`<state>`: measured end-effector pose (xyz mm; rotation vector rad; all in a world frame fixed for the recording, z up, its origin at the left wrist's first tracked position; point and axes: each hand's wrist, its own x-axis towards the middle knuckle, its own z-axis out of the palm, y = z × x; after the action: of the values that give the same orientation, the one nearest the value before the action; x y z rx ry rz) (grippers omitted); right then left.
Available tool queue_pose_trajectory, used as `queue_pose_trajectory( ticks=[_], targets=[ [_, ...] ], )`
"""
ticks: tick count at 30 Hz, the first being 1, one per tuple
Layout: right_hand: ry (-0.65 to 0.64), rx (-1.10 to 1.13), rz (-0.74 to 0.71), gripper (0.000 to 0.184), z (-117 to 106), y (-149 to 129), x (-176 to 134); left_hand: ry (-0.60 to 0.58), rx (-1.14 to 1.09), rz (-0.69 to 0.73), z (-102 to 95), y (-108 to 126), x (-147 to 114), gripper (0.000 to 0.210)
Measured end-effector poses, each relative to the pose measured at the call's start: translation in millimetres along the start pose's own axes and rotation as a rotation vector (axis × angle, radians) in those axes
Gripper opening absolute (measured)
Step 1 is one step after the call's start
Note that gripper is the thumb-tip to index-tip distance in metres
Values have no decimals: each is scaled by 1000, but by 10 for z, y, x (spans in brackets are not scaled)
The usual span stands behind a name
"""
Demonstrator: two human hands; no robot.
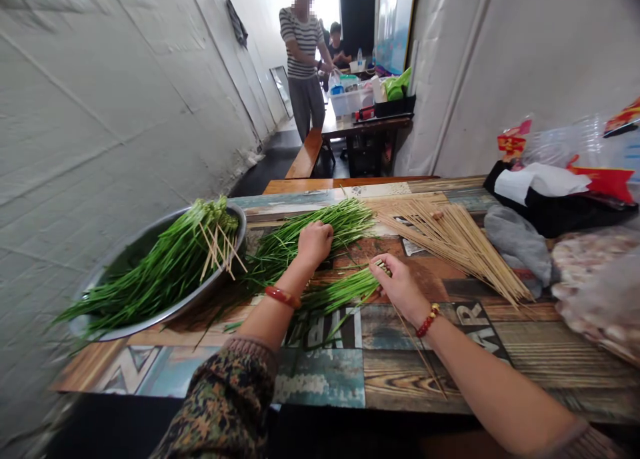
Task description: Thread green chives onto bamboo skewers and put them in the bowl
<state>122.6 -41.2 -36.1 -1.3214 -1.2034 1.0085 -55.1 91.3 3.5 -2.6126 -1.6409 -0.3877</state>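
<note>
My left hand (316, 242) is closed, its fingers curled down at the loose pile of garlic chives (350, 218); its fingertips are partly hidden. My right hand (399, 284) grips the pale stem ends of a small bunch of garlic chives (345, 290), whose green leaves point left. Thin wooden skewers (425, 356) run from beneath this hand toward the table's near edge; I cannot tell whether the fingers hold them. To the right lies a fanned heap of wooden skewers (463, 242). On the left, a metal basin (167, 318) holds chives threaded on skewers (220, 247).
A patchwork-print table (320, 372) spans the front. On its right are a grey plastic bag (517, 239), a clear bag of pale pieces (600, 279) and a black bag (555, 209). Beyond, a person in stripes (304, 46) stands by a plastic bin (353, 102); another person sits behind.
</note>
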Motion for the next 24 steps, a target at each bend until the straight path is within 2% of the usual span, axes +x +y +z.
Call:
queue_pose_trajectory(
  ticks=[3,6,10,14,18,24],
  targets=[
    [-6,9,10,26,1,12,0,44,-108,21,-46,11,-32,13],
    [4,2,13,25,5,6,-2,74,-327,57,-93,88,-123,15],
    [38,-62,-22,21,-3,-28,-14,41,-608,71,-121,273,-326,28],
    [71,-148,-118,19,-20,-76,-39,0,-778,33,-127,418,-480,21],
    [100,-217,-177,17,-28,-122,-60,-3,-830,2,-141,472,-523,16],
    [84,-225,-134,16,-28,-150,-71,0,-854,35,-152,496,-569,15]
  ],
)
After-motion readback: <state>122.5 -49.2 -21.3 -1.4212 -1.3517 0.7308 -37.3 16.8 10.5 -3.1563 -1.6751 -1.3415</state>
